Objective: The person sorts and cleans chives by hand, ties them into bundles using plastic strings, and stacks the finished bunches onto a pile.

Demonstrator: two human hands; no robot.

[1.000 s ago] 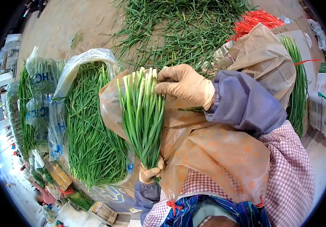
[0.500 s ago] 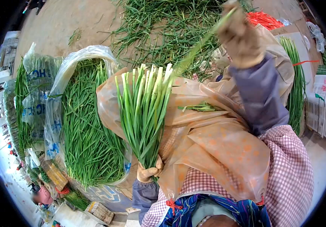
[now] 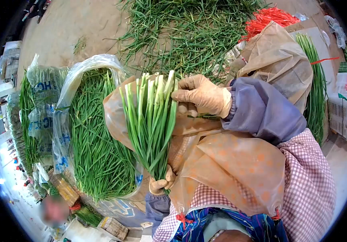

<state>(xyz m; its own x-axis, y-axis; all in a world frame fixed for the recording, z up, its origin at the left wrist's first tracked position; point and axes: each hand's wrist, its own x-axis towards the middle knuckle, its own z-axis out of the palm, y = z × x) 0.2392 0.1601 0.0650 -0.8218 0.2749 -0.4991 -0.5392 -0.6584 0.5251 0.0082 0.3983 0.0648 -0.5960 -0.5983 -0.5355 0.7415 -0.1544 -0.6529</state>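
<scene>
My gloved left hand [image 3: 162, 183] is wrapped round the leafy lower end of a bunch of garlic chives [image 3: 151, 121]. The pale stem ends fan out upward over my lap. At the bunch's upper right edge, my gloved right hand [image 3: 199, 96] pinches a chive stalk [image 3: 175, 105] between thumb and forefinger. Beneath lies a tan plastic apron [image 3: 234, 161], covering my lap. A few loose green leaves lie on it, partly hidden under the right hand.
To the left, a clear plastic bag [image 3: 62, 121] holds many chives [image 3: 98, 141]. Loose leaves [image 3: 185, 36] cover the floor ahead. Red ties [image 3: 268, 22] lie at the upper right, near a tied chive bundle [image 3: 315, 88]. A blurred person [image 3: 55, 209] is at the lower left.
My right hand has come down and left from the upper right, where it held a stalk away from the bunch, to the bunch's edge. The left hand keeps its hold.
</scene>
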